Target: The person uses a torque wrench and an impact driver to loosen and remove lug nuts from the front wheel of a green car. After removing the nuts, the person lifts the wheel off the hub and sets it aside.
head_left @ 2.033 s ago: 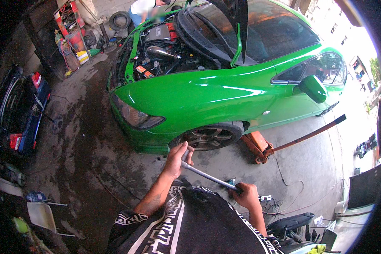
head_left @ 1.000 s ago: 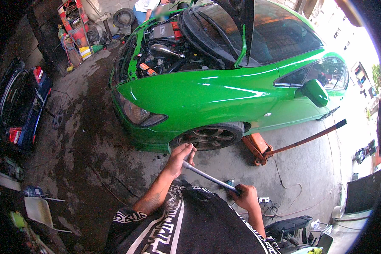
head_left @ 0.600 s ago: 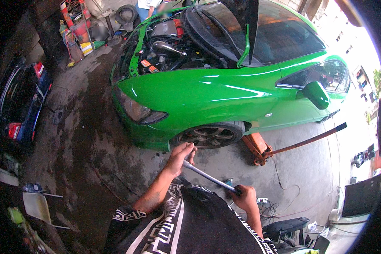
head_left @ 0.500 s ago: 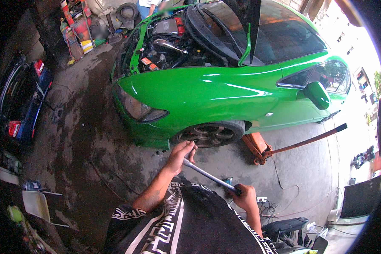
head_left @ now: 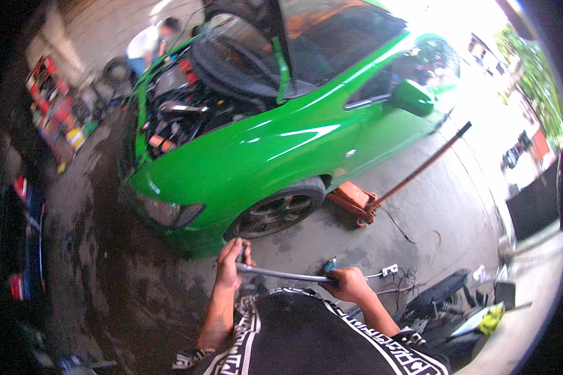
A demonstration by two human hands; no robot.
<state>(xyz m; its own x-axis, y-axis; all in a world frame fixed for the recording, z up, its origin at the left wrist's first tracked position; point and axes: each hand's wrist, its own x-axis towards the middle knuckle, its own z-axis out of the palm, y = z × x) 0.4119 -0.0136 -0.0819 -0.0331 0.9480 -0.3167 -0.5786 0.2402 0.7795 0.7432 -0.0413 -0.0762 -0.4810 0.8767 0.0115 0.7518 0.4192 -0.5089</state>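
A long chrome socket wrench point(head_left: 284, 274) lies level in front of my chest. Closed round its head end is my left hand point(head_left: 228, 267), where a short dark piece, perhaps a socket, shows between the fingers. My right hand point(head_left: 351, 284) grips the dark handle at the other end. Just beyond my left hand is the front wheel point(head_left: 272, 215) of a green car point(head_left: 250, 159), apart from the wrench. The car's hood is raised over the engine bay point(head_left: 181, 109).
An orange floor jack point(head_left: 355, 205) sits beside the car behind the front wheel, its long handle pointing up right. Cables and a white power strip point(head_left: 389, 270) lie on the floor at right, near a motorcycle point(head_left: 441, 306). Another person point(head_left: 141, 45) leans at the car's far side.
The wrench has gone from slanting to nearly level, and both hands still hold it. My view has turned, so the car appears tilted and farther left.
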